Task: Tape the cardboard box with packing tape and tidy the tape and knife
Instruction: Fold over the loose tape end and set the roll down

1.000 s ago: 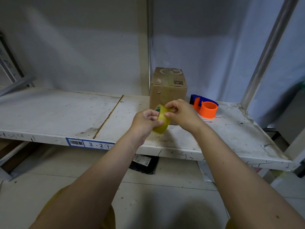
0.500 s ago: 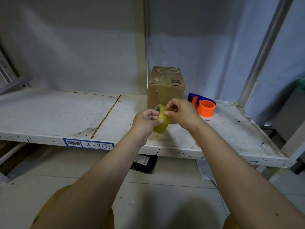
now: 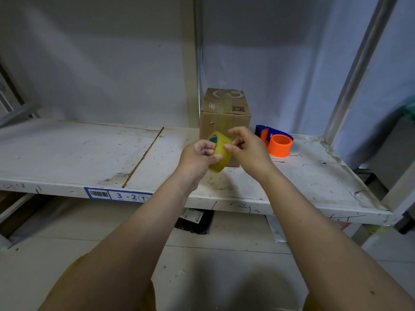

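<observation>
A yellowish roll of packing tape point(image 3: 221, 153) is held in front of me above the shelf, my left hand point(image 3: 197, 157) gripping its near side. My right hand point(image 3: 246, 147) touches the roll's right edge with its fingertips, the other fingers spread. Behind the hands a small cardboard box point(image 3: 224, 108) stands upright on the white shelf point(image 3: 67, 153), a strip of clear tape over its top and front. To the box's right lies an orange and blue tape dispenser point(image 3: 277, 142). No knife is in view.
A beige upright post point(image 3: 189, 63) rises behind the box, and a slanted metal post point(image 3: 357, 63) stands at the right. A barcode label "3-2" point(image 3: 119, 195) marks the shelf's front edge. A black package point(image 3: 194, 221) lies on the floor under the shelf.
My right hand's fingers have loosened and spread on the roll's edge. The roll sits slightly higher in the hands. The box and dispenser have not moved.
</observation>
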Motion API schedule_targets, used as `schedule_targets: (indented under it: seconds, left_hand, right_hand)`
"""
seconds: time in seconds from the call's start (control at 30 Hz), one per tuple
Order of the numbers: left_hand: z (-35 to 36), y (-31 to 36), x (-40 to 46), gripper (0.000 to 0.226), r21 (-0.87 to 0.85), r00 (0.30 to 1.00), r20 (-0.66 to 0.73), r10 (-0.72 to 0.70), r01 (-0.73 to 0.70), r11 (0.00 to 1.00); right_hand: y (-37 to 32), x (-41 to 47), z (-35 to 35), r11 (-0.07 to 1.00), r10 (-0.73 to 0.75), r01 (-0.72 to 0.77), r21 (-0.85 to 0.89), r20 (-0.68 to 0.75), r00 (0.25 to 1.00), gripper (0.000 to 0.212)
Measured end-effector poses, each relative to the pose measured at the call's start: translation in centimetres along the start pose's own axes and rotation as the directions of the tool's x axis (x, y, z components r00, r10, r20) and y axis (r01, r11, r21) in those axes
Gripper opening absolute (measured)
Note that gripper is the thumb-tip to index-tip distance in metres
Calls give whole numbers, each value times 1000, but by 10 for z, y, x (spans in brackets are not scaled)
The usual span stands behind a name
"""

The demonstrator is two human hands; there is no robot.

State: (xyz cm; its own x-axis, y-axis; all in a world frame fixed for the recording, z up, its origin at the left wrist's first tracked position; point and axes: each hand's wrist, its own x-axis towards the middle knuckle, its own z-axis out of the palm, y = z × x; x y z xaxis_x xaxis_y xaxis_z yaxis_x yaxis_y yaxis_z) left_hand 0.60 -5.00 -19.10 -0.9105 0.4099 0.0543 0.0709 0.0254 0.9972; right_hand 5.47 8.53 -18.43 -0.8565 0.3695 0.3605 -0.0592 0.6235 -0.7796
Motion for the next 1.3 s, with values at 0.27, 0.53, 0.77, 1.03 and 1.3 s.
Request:
schedule_targets:
  seconds: [0.27,0.53,0.77,1.03,1.3]
  left_hand:
    - [-2,-4,-3,24,37,999,27,42,-43,998]
    - [-5,-4,-3,23,107,996,74,57,-65,992]
    - [0,-5,-4,21,108,997,66,32,-39,993]
    - [-5,-15,4,19,76,988,-100,-120,128,989]
    - [-3,-8,-2,17,31,999,-5,-41,41,999]
  right_hand:
    - [2,1,2,1000,-13,15,13,-115,993,2]
    - [3,1,3,999,26,-28,-33,-50,998,8]
    - [6,-3,3,974,-41,43,-223,13,999,10]
    - [-2,-10,4,985,-125,113,-129,-91,988,10]
    - [0,-3,7,989,-49,43,-143,-35,998,16]
